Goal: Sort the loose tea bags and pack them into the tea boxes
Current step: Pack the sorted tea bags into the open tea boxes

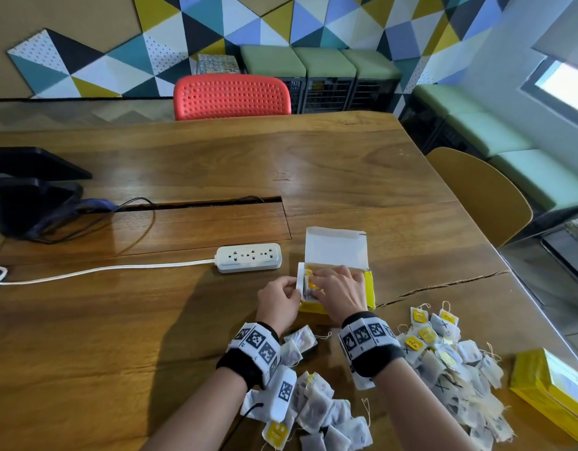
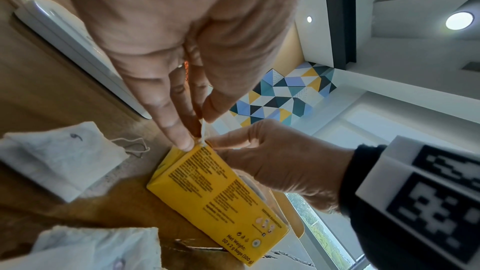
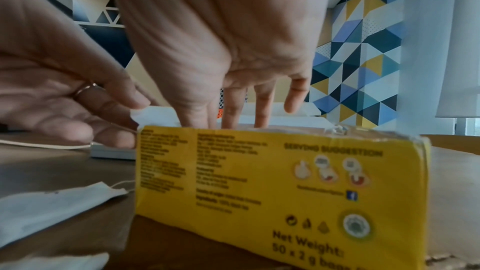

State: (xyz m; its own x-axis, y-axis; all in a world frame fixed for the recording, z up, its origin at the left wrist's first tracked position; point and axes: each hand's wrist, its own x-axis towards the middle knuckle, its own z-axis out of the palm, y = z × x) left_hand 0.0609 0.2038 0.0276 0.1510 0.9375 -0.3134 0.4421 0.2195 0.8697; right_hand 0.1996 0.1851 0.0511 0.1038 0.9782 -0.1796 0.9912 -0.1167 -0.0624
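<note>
An open yellow tea box (image 1: 369,288) lies on the table with its white lid (image 1: 336,247) standing up. My left hand (image 1: 295,289) pinches the white end flap (image 2: 202,130) at the box's left end between thumb and fingers. My right hand (image 1: 318,281) reaches into the box (image 3: 272,182) from above, its straight fingers (image 3: 261,110) pressing on the tea bags with yellow tags (image 1: 310,278) inside. Loose tea bags lie in two heaps, one (image 1: 326,411) between my forearms and one (image 1: 453,362) to the right of my right wrist.
A second yellow tea box (image 1: 551,388) lies at the table's front right. A white power strip (image 1: 248,257) with its cord sits just left of the open box. A black stand (image 1: 30,196) is at the far left. Chairs ring the wooden table (image 1: 313,164).
</note>
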